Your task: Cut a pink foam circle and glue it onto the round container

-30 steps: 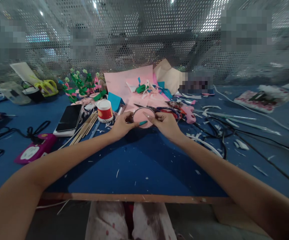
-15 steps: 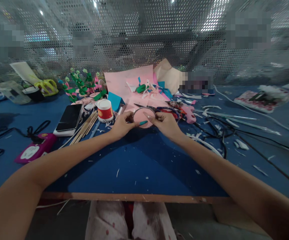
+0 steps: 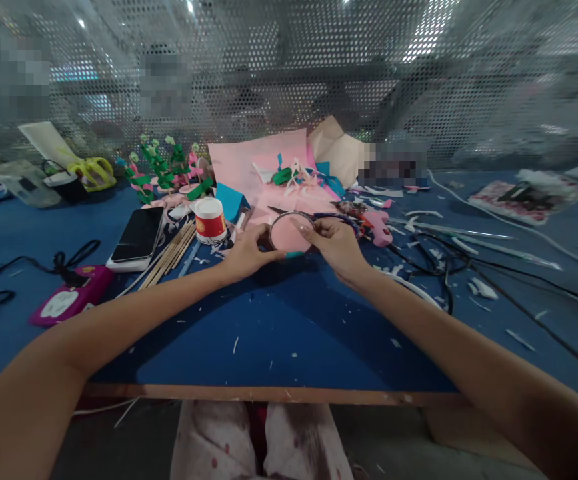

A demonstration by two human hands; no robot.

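Both my hands hold a small round pink disc with a dark rim (image 3: 289, 233) just above the blue table (image 3: 289, 333). My left hand (image 3: 246, 252) pinches its left edge, the fingers closed. My right hand (image 3: 336, 245) grips its right edge, thumb over the rim. A small teal piece (image 3: 293, 255) shows at the disc's lower edge, between my fingers. Scissors with dark handles (image 3: 341, 223) lie just behind my right hand.
A white and red pot (image 3: 209, 221), wooden sticks (image 3: 171, 250), a phone (image 3: 139, 237) and a magenta case (image 3: 71, 299) lie to the left. Pink paper sheets (image 3: 259, 163) and green paper flowers (image 3: 161, 170) sit behind. Black cables (image 3: 443, 267) and white scraps cover the right side.
The disc and both hands have shifted slightly right and tilted; the teal piece now sits under the disc. A person's hand at the far left edge has left the view.
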